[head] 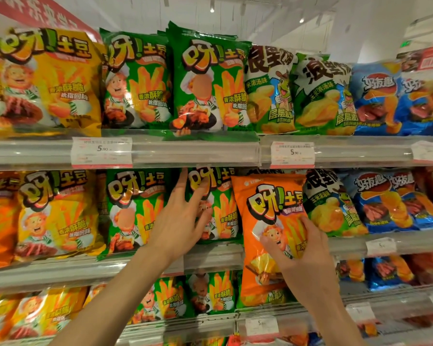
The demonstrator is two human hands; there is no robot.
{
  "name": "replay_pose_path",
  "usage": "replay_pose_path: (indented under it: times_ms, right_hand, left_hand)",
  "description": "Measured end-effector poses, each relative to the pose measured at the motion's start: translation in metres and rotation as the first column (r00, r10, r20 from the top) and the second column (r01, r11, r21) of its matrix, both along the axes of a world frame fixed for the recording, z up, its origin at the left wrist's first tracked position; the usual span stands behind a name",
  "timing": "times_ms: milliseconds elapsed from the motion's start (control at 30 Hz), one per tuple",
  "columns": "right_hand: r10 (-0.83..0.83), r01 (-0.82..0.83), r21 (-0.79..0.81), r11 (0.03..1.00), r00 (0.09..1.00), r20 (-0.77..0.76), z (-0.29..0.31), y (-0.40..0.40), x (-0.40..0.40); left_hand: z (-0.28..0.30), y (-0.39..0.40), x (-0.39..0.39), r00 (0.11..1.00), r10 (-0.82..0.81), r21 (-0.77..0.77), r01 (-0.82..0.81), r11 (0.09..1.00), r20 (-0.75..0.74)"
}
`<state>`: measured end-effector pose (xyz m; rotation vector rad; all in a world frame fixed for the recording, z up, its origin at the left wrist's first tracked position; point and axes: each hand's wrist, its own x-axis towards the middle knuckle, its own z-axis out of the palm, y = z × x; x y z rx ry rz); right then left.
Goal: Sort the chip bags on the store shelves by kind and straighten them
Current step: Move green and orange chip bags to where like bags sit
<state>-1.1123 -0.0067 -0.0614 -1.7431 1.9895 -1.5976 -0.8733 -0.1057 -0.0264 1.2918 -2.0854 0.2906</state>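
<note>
Store shelving with clear plastic rail fronts (198,148) fills the view, and glossy, puffed foil chip bags are stood upright in rows on three visible levels. White price tags (101,152) are clipped into the rails, and "5.90" can be read on two of them. On the top level, yellow bags (43,81) are set at the left, green bags (210,83) in the middle, green-and-white bags with a frog figure (323,96) next, and blue bags (385,101) at the right. Chinese lettering and a cartoon chef are printed on the yellow, green and orange packs.

An orange bag (270,221), crinkled and shiny, is held in front of the middle shelf, between the green row and the frog-figure bags. It is gripped by the right hand (303,255), whose fingers are closed over its lower front.

The left hand (183,221) is spread wide and laid against a green bag on the middle shelf (223,208), one finger raised to the rail above.
</note>
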Motion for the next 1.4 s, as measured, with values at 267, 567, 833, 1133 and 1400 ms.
replay_pose_path:
  times_ms: [267, 567, 833, 1133, 1400]
  right_hand:
    - [0.005, -0.006, 0.006, 1.0, 0.998, 0.058, 0.0, 0.003, 0.003]
    - [0.107, -0.119, 0.065, 0.991, 0.98, 0.166, 0.006, 0.015, 0.007]
    - [0.198, -0.228, 0.149, 0.962, 0.961, 0.193, 0.005, 0.03, 0.021]
    - [0.319, -0.438, 0.172, 0.883, 0.825, 0.466, 0.015, 0.038, 0.011]
    - [0.369, -0.582, 0.25, 0.774, 0.735, 0.569, 0.008, 0.036, 0.013]
  left_hand:
    - [-0.005, 0.004, 0.006, 0.999, 0.009, 0.009, -0.009, 1.0, -0.048]
    - [-0.005, 0.074, -0.025, 0.793, -0.017, 0.322, 0.266, 0.908, -0.609]
    - [-0.015, 0.073, -0.043, 0.591, 0.006, 0.442, 0.596, 0.671, -0.806]
    - [-0.016, 0.092, -0.03, 0.465, 0.032, 0.371, 0.661, 0.652, -0.885]
    - [-0.024, 0.112, -0.013, 0.455, 0.106, 0.413, 0.655, 0.633, -0.884]
